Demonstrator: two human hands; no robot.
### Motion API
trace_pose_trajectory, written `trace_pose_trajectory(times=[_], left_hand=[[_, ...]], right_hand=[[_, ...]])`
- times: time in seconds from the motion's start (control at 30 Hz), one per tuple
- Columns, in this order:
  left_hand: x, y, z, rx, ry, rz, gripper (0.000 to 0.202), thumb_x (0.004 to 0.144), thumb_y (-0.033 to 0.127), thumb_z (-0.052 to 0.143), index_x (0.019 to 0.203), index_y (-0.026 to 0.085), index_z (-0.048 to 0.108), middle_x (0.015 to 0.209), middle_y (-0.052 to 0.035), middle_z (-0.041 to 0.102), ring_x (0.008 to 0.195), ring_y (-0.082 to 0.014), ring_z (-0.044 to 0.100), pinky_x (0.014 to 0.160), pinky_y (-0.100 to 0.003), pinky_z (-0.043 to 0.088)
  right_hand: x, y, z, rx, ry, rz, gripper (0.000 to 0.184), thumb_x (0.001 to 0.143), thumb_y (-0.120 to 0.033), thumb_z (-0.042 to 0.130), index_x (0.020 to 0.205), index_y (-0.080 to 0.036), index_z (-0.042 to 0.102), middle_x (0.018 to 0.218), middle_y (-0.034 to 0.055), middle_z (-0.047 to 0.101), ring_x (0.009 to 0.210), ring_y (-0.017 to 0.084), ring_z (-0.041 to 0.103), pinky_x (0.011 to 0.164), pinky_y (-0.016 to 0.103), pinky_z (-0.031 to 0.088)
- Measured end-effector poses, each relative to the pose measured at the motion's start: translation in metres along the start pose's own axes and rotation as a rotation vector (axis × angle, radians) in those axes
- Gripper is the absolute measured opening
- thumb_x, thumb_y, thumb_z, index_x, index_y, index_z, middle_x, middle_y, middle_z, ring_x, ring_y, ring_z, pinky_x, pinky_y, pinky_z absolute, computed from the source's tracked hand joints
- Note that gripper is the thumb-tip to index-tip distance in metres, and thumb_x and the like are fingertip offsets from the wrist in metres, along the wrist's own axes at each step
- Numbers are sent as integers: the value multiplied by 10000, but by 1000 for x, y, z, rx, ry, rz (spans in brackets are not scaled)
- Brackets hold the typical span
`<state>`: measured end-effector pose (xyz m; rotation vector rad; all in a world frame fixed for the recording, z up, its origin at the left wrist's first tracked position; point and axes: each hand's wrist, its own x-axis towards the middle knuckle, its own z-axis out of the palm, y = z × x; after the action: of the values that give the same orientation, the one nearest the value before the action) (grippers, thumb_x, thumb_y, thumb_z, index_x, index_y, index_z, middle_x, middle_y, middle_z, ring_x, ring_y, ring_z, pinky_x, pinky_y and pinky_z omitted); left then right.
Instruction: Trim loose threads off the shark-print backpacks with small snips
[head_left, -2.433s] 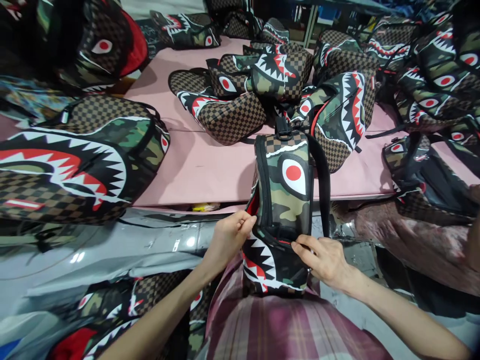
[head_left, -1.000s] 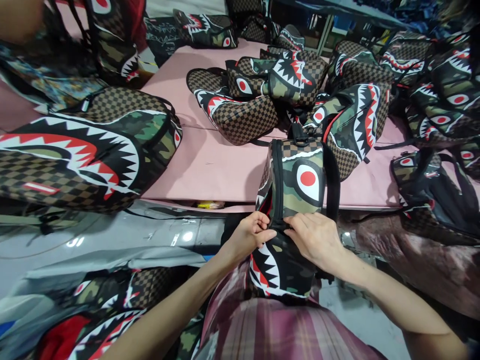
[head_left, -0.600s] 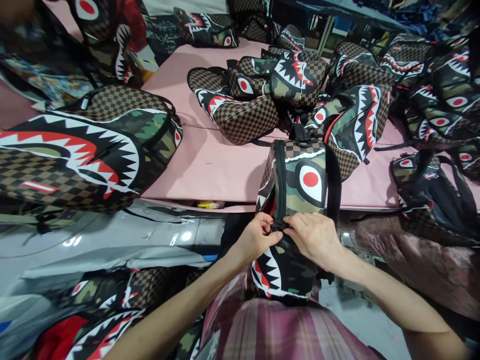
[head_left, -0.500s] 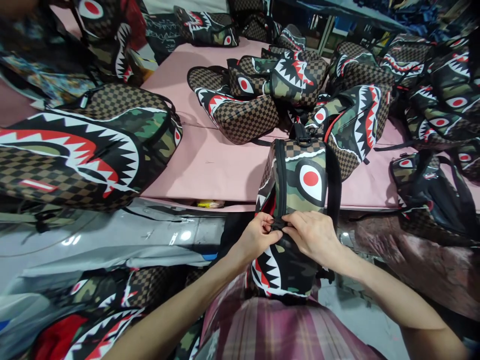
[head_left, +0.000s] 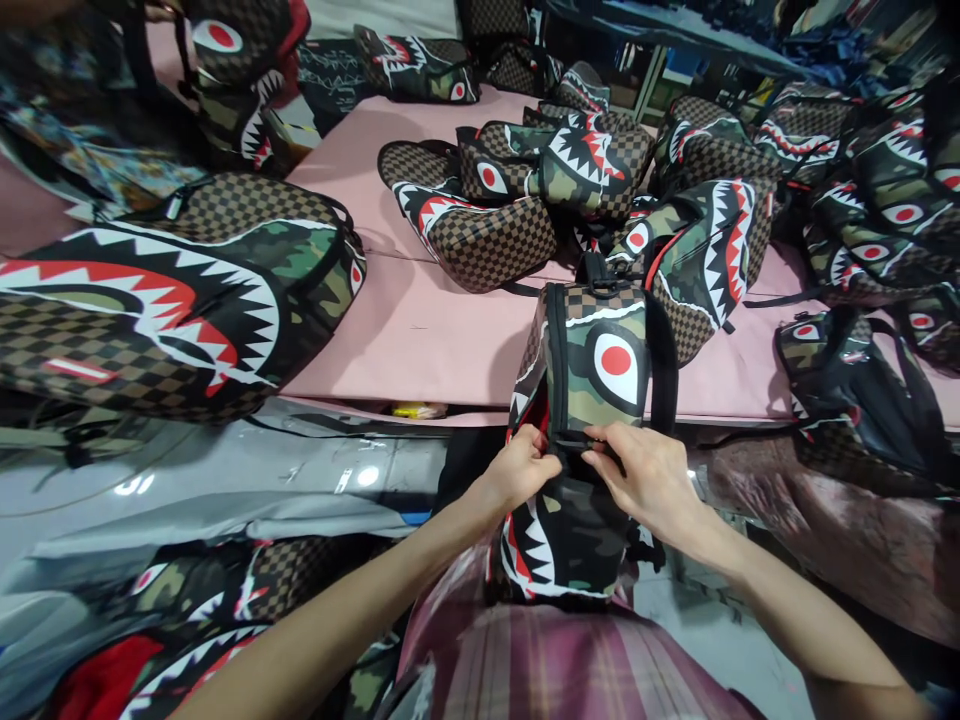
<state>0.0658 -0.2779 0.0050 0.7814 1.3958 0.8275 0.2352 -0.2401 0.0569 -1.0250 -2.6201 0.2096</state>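
A camouflage backpack point(head_left: 592, 380) with a shark mouth, a red-and-white eye and a checkered top stands upright on my lap against the pink table's front edge. My left hand point(head_left: 520, 472) pinches its left side by the black zipper band, fingers closed. My right hand point(head_left: 646, 478) grips the backpack's middle from the right, fingers curled over the fabric. The two hands almost touch at the zipper. A black shoulder strap point(head_left: 664, 350) hangs down the backpack's right side. What the fingertips pinch is too small to make out.
A pink table point(head_left: 427, 340) carries several more shark-print backpacks point(head_left: 525, 190). A large one point(head_left: 172, 300) lies at the left. Grey plastic sheeting point(head_left: 225, 490) covers the space below the table edge, with more bags point(head_left: 195, 620) under it and others point(head_left: 855, 390) at the right.
Both hands have shifted from the backpack's lower part up to its middle and come together at the zipper. The backpack has tilted slightly. The view has drifted a little.
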Motion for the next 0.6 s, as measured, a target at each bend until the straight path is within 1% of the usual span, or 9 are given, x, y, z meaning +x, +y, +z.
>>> trace_pose_trajectory(times=[0.07,0.1,0.2,0.33,0.4,0.47,0.53,0.57,0.6], left_hand=[[-9,7,0,-197,-83,-107,198,612,205,558,772,173,446,592,55,471,548,-100,502,531,-231,418],[-14,10,0,-274,-111,-134,204,606,200,556,780,170,454,612,48,481,571,-102,513,566,-243,438],[-20,9,1,-418,-151,-156,225,581,197,593,772,157,480,676,19,522,629,-105,536,652,-270,462],[-16,7,2,-450,-153,-164,247,585,211,597,800,156,487,723,2,536,656,-111,544,655,-275,462],[-15,8,1,-364,-118,-138,252,604,219,580,823,164,468,701,13,516,629,-111,530,616,-267,452],[-17,9,-3,-165,15,-11,243,639,229,568,848,173,458,691,22,491,602,-108,503,590,-260,440],[-23,7,-6,127,204,225,196,697,245,558,865,183,478,736,7,506,646,-123,509,632,-277,451],[-28,5,-6,281,264,359,167,727,251,553,873,189,499,787,-12,532,713,-140,530,688,-294,460],[-33,2,-5,427,277,486,149,755,255,548,891,197,525,859,-31,562,795,-160,546,750,-310,461]], right_hand=[[-2,1,-2,-8,-14,-7,137,879,-283,480,921,-177,558,816,27,658,692,133,614,601,241,407],[-4,2,-3,-9,-21,-13,136,879,-281,482,923,-178,559,814,25,658,692,132,612,601,243,403],[-7,3,-5,-10,-46,-39,138,880,-273,483,934,-177,566,813,28,660,711,136,610,613,249,394],[-8,1,-4,-27,-86,-73,144,882,-269,483,940,-175,575,814,38,662,710,142,605,619,257,386],[-10,0,-4,-15,-100,-61,147,885,-267,478,950,-178,574,822,35,662,715,147,606,625,261,394],[-13,-1,-5,46,-109,0,186,880,-309,493,997,-183,563,866,34,663,746,153,615,648,262,417],[-18,-1,-6,141,-112,92,314,835,-404,552,1061,-186,545,904,38,663,771,163,625,664,264,444],[-21,0,-6,191,-120,131,376,800,-445,586,1070,-186,547,908,40,663,771,168,629,662,264,454],[-24,2,-7,243,-137,153,396,774,-461,609,1056,-188,560,899,39,664,760,169,631,653,262,460]])
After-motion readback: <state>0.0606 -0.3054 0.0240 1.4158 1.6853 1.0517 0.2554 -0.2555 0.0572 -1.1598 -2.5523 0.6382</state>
